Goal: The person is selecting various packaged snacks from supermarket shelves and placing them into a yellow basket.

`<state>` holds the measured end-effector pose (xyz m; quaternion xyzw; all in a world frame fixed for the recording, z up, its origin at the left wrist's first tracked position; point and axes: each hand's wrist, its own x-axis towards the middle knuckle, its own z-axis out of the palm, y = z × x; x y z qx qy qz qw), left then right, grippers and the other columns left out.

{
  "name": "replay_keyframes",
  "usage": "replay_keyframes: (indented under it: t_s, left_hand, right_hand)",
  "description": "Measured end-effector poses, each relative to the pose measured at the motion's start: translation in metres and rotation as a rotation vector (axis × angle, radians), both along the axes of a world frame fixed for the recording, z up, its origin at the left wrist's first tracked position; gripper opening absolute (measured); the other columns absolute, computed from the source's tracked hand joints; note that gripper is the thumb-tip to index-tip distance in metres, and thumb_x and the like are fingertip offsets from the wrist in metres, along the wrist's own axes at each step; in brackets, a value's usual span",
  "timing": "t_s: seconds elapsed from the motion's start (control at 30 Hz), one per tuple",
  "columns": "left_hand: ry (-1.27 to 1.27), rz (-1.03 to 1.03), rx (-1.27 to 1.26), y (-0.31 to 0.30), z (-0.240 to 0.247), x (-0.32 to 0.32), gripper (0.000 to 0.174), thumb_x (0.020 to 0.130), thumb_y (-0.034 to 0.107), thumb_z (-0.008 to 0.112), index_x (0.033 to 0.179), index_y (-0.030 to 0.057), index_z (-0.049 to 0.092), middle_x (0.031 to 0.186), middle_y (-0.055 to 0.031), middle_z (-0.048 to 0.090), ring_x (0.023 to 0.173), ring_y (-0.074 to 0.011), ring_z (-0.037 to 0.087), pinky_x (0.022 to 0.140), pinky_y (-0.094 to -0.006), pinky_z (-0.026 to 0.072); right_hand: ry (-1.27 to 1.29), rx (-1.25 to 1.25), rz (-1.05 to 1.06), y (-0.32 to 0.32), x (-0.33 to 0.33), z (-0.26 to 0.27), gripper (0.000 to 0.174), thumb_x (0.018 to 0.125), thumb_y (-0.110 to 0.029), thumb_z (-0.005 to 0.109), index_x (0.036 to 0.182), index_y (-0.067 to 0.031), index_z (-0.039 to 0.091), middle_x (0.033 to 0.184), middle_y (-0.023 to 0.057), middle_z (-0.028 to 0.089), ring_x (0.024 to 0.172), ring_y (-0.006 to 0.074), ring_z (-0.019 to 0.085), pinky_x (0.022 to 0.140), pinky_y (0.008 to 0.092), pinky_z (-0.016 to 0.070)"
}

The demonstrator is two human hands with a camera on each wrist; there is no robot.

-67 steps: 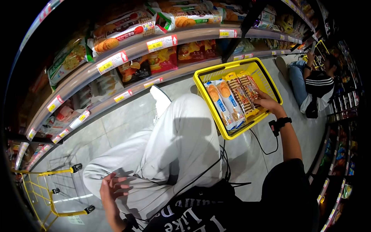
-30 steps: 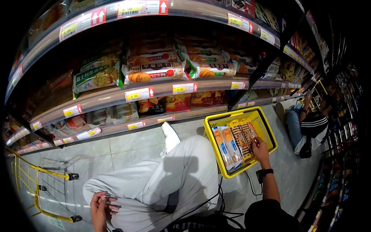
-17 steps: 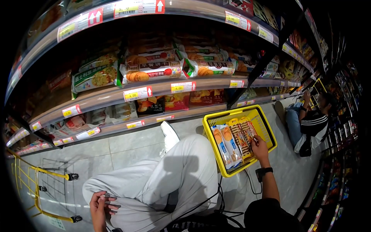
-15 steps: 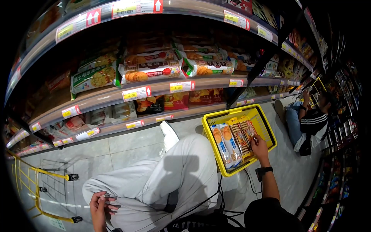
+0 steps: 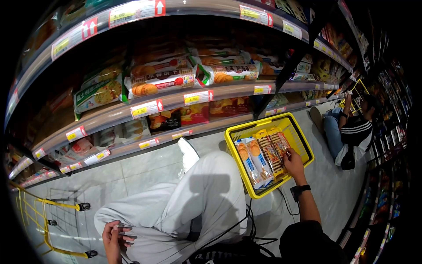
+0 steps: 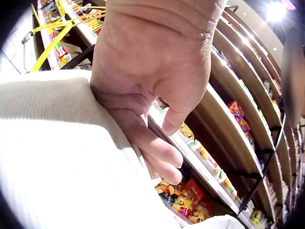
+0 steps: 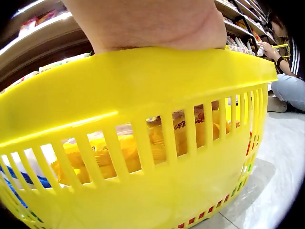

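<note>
A brown-and-yellow biscuit packet (image 5: pixel 278 145) lies in a yellow basket (image 7: pixel 157 71), its long axis running from the shelf side toward the person. From my remote feed, I see the right hand (image 5: pixel 294 163) at the packet's right side, far nearer than the left. Its fingers are bent; I cannot tell whether they pinch the packet or only touch it. To the packet's left lie a similar striped packet (image 5: pixel 266 151) and two blue-and-white packets (image 5: pixel 260 159), roughly parallel to it. Well apart, the left hand (image 5: pixel 113 240) lies over the pale trousers (image 5: pixel 209 176), fingers loosely bent, nothing visible in it. Beyond the basket, I see stocked shelves (image 5: pixel 162 105).
</note>
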<state>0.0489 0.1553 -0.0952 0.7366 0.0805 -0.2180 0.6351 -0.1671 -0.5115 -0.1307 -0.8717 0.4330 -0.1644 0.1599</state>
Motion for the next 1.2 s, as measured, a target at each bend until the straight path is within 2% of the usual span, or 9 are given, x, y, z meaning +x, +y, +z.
replay_keyframes:
  t_s: [0.27, 0.5, 0.53, 0.6, 0.63, 0.77, 1.1, 1.17, 1.2]
  left_hand:
    - [0.038, -0.032, 0.029, 0.005, 0.0, 0.013, 0.035, 0.103, 0.038, 0.049, 0.113, 0.0046, 0.052, 0.084, -0.0178, 0.07, 0.052, -0.0239, 0.068, 0.038, -0.0286, 0.0499]
    - [0.061, 0.056, 0.072, -0.008, -0.001, 0.019, 0.037, 0.101, 0.041, 0.051, 0.102, 0.0041, 0.053, 0.074, -0.016, 0.068, 0.044, -0.0238, 0.064, 0.033, -0.0292, 0.0461]
    - [0.058, 0.059, 0.106, -0.008, -0.006, 0.023, 0.038, 0.101, 0.042, 0.052, 0.101, 0.0041, 0.053, 0.073, -0.0154, 0.068, 0.043, -0.0234, 0.063, 0.032, -0.0293, 0.045]
    - [0.036, 0.087, 0.137, 0.0, -0.013, 0.022, 0.038, 0.102, 0.044, 0.052, 0.098, 0.0058, 0.053, 0.068, -0.0133, 0.067, 0.04, -0.0218, 0.061, 0.029, -0.0291, 0.0415]
    - [0.056, 0.079, 0.158, 0.002, -0.016, 0.022, 0.038, 0.102, 0.044, 0.052, 0.098, 0.0058, 0.053, 0.068, -0.0133, 0.067, 0.04, -0.0218, 0.061, 0.029, -0.0291, 0.0415]
    - [-0.008, 0.124, 0.206, 0.007, -0.028, 0.022, 0.031, 0.103, 0.038, 0.054, 0.092, 0.0085, 0.05, 0.067, -0.0121, 0.067, 0.038, -0.0197, 0.06, 0.027, -0.0276, 0.0385]
    - [-0.043, 0.141, 0.238, -0.008, -0.019, 0.019, 0.026, 0.102, 0.031, 0.057, 0.09, 0.0094, 0.049, 0.067, -0.0105, 0.066, 0.038, -0.0156, 0.058, 0.027, -0.0241, 0.0353]
    - [-0.009, 0.155, 0.245, -0.02, -0.009, 0.017, 0.025, 0.101, 0.031, 0.058, 0.093, 0.0091, 0.05, 0.068, -0.0105, 0.066, 0.039, -0.0153, 0.058, 0.028, -0.0239, 0.0357]
    - [-0.032, 0.144, 0.235, -0.018, -0.011, 0.015, 0.024, 0.101, 0.031, 0.058, 0.095, 0.009, 0.05, 0.069, -0.0105, 0.067, 0.039, -0.0154, 0.059, 0.028, -0.0238, 0.0358]
  right_hand:
    - [0.029, -0.338, 0.269, -0.062, 0.018, 0.023, 0.056, 0.085, -0.013, 0.063, 0.137, -0.0026, 0.046, 0.124, 0.0273, 0.059, 0.11, 0.0444, 0.058, 0.089, 0.0489, 0.0509]
    - [0.031, -0.708, 0.272, -0.162, 0.142, 0.183, 0.079, 0.07, -0.001, 0.067, 0.143, -0.0058, 0.039, 0.135, 0.0231, 0.052, 0.118, 0.0421, 0.055, 0.088, 0.0501, 0.0513]
    - [0.042, -1.038, 0.31, -0.207, 0.172, 0.207, 0.076, 0.07, -0.006, 0.07, 0.14, -0.0048, 0.041, 0.137, 0.0223, 0.05, 0.113, 0.0388, 0.059, 0.084, 0.0468, 0.0531]
    - [0.203, -1.07, 0.188, -0.233, 0.195, 0.225, 0.064, 0.075, -0.012, 0.071, 0.134, -0.0039, 0.048, 0.129, 0.0214, 0.058, 0.106, 0.0368, 0.064, 0.081, 0.0443, 0.0536]
    - [0.641, -0.921, 0.093, -0.261, 0.228, 0.251, 0.047, 0.08, -0.018, 0.07, 0.124, -0.0043, 0.059, 0.116, 0.0208, 0.065, 0.098, 0.0356, 0.067, 0.081, 0.0445, 0.0542]
    - [0.391, -1.159, 0.358, -0.31, 0.25, 0.247, 0.022, 0.081, -0.023, 0.065, 0.097, -0.0097, 0.072, 0.09, 0.0175, 0.071, 0.084, 0.0402, 0.067, 0.069, 0.0476, 0.0544]
    - [0.357, -1.444, 0.272, -0.361, 0.232, 0.241, 0.027, 0.087, -0.033, 0.061, 0.1, -0.0114, 0.073, 0.095, 0.0166, 0.07, 0.086, 0.0416, 0.066, 0.071, 0.0515, 0.0533]
    - [0.36, -0.964, -0.051, -0.307, 0.22, 0.254, 0.034, 0.087, -0.037, 0.064, 0.109, -0.0101, 0.066, 0.102, 0.017, 0.066, 0.095, 0.0412, 0.065, 0.074, 0.0535, 0.0524]
    - [0.282, -1.025, 0.012, -0.293, 0.202, 0.257, 0.038, 0.087, -0.038, 0.066, 0.111, -0.0095, 0.06, 0.107, 0.0181, 0.064, 0.098, 0.0408, 0.064, 0.076, 0.0538, 0.0522]
